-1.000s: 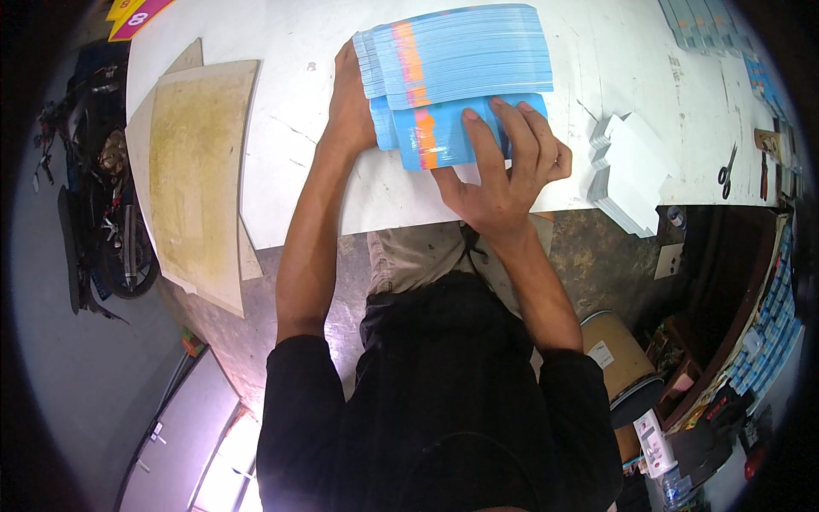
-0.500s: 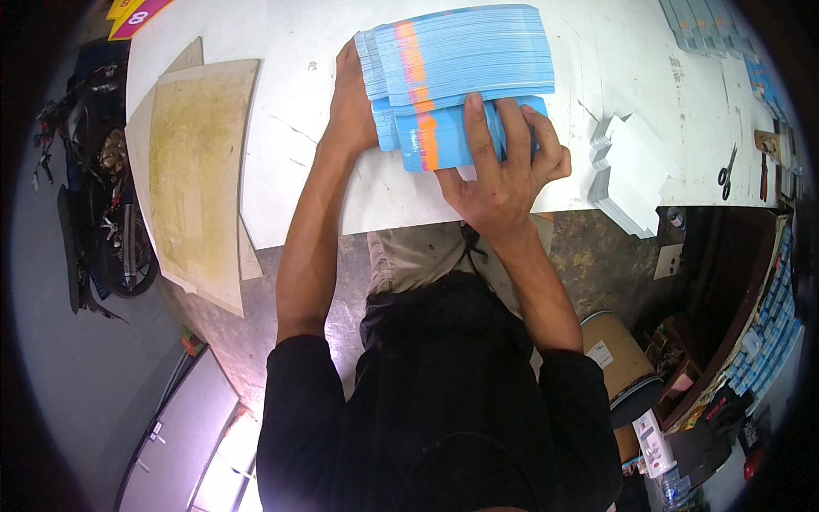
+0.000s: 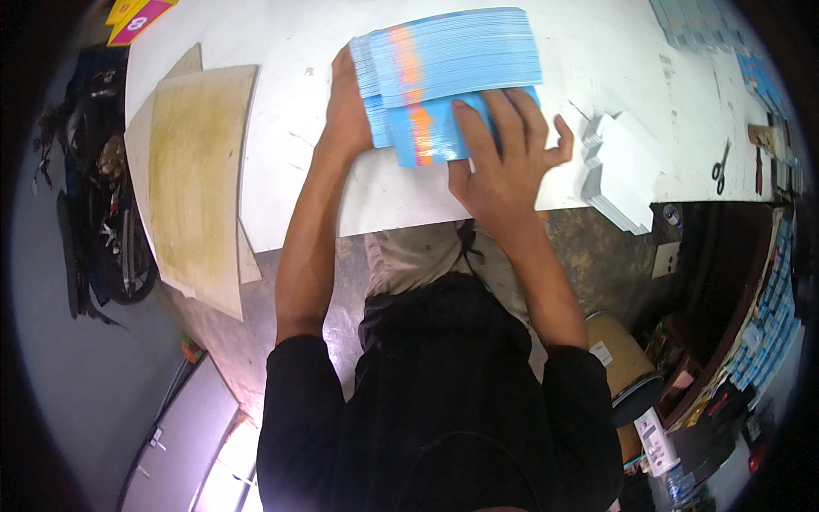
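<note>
A thick fanned stack of blue die-cut card pieces (image 3: pixel 461 55), with an orange and pink band, lies on the white table in front of me. My left hand (image 3: pixel 348 111) wraps the stack's left end, its fingers mostly hidden behind the cards. On the nearest blue card piece (image 3: pixel 433 136) rests my right hand (image 3: pixel 503 162). Its fingers lie over the card's face and the thumb is at the near edge, partly tucked under, while the little finger sticks out to the right. How many pieces it grips is hidden.
White folded card pieces (image 3: pixel 627 171) overhang the table's front edge at right, with scissors (image 3: pixel 722 166) beyond. Yellowed boards (image 3: pixel 200 179) jut over the left side. More blue pieces (image 3: pixel 695 26) lie far right. A brown drum (image 3: pixel 618 354) stands below the table.
The stack appears slightly further left. My right hand's fingers have shifted on the near card, and the little finger now stands further out to the right. My left hand keeps its place at the stack.
</note>
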{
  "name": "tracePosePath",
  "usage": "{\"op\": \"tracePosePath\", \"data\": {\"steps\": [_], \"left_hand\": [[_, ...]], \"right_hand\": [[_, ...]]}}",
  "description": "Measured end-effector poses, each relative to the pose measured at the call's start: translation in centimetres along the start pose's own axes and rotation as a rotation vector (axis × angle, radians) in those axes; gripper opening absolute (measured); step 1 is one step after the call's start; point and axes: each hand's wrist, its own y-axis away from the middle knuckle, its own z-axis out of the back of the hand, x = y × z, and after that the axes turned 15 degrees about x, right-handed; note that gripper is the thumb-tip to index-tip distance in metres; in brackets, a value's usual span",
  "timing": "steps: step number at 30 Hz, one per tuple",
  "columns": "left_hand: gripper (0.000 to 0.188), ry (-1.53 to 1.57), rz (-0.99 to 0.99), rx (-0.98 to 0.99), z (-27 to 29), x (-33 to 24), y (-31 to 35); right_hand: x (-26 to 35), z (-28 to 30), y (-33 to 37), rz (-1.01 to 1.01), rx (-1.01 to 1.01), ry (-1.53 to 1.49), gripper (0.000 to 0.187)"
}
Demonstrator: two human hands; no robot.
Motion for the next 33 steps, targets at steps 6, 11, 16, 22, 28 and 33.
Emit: {"op": "tracePosePath", "data": {"steps": [6, 11, 16, 22, 28, 33], "left_hand": [[0.057, 0.032, -0.011, 0.025, 0.3, -0.9, -0.2], [0.063, 0.277, -0.027, 0.029, 0.3, 0.4, -0.3], [0.058, -0.298, -0.076, 0.051, 0.3, -1.7, -0.5], [0.042, -0.589, -0.106, 0.035, 0.5, -2.9, -0.7], [0.033, -0.514, -0.187, 0.046, 0.3, -1.9, -1.1], [0.034, -0.654, -0.192, -0.004, 0.1, -3.1, -0.4]], "right_hand": [[0.1, 0.4, -1.3, 0.007, 0.032, 0.114, 0.060], [-0.5, 1.4, -2.2, 0.049, 0.036, 0.091, 0.055], [-1.3, 9.0, -1.8, -0.001, 0.047, 0.171, 0.056], [-11.6, 17.9, 0.8, -0.595, -0.105, -0.365, 0.038], [-28.0, 17.8, 8.4, -0.999, -0.501, -0.950, 0.046], [-30.2, 14.5, 12.0, -1.329, -0.671, -1.033, 0.047]]}}
